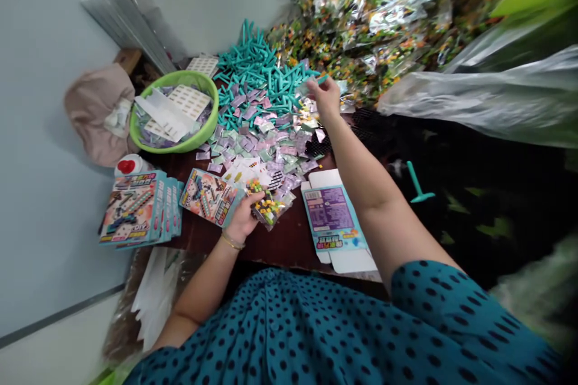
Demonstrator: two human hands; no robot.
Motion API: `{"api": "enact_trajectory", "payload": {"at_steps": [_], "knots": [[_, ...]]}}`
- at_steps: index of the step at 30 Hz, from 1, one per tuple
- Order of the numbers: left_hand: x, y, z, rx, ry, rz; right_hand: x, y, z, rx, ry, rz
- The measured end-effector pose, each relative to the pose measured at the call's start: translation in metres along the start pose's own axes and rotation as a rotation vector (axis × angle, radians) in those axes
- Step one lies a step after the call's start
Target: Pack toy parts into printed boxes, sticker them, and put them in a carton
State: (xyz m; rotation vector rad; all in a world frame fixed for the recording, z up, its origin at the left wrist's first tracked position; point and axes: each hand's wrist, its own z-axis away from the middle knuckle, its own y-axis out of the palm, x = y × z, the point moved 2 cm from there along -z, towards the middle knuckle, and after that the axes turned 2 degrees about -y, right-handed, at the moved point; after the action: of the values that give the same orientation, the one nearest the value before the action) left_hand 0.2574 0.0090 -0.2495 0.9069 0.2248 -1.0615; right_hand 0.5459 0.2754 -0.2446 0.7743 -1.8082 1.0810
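Observation:
My left hand (244,219) is closed on a clear bag of small coloured pieces (270,207), thumb over its edge. Against the same hand lies a printed carton (208,197); whether the fingers also grip it I cannot tell. My right hand (326,98) reaches out to the far side of the table, its fingers pinched on a teal stick (322,79). Something clear and thin shows by those fingertips, too blurred to name. Beside this hand spreads a heap of teal sticks (253,57). Small pink, purple and green packets (244,143) lie scattered in front of the heap.
A flattened carton (332,219) lies near the front edge. Filled cartons (130,207) stand stacked at left, below a green basket (210,99) of sheets and packets. Bags of coloured pieces (343,30) pile up behind. Clear plastic sheeting (474,102) hangs at right. A teal hammer-shaped piece (418,183) lies below.

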Motion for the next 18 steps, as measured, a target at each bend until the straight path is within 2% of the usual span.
{"api": "enact_trajectory", "payload": {"at_steps": [4, 7, 10, 12, 13, 15, 18], "knots": [[0.012, 0.004, 0.002, 0.062, -0.005, -0.098, 0.009, -0.018, 0.016, 0.086, 0.025, 0.066], [0.020, 0.000, 0.001, 0.065, 0.028, -0.136, 0.012, -0.028, 0.052, 0.158, 0.100, 0.083], [0.029, -0.002, 0.001, 0.075, 0.089, -0.106, 0.031, -0.023, 0.124, 0.314, 0.119, -0.028], [0.036, 0.000, 0.003, 0.129, 0.110, -0.070, 0.052, -0.010, 0.188, 0.478, 0.049, -0.085], [0.040, 0.002, 0.004, 0.158, 0.113, -0.059, 0.061, -0.004, 0.219, 0.505, -0.008, -0.058], [0.049, 0.007, 0.008, 0.178, 0.116, -0.061, 0.074, 0.006, 0.267, 0.495, -0.157, 0.017], [0.062, 0.012, 0.016, 0.106, 0.142, -0.088, 0.072, 0.000, 0.296, 0.385, -0.251, 0.024]]}}
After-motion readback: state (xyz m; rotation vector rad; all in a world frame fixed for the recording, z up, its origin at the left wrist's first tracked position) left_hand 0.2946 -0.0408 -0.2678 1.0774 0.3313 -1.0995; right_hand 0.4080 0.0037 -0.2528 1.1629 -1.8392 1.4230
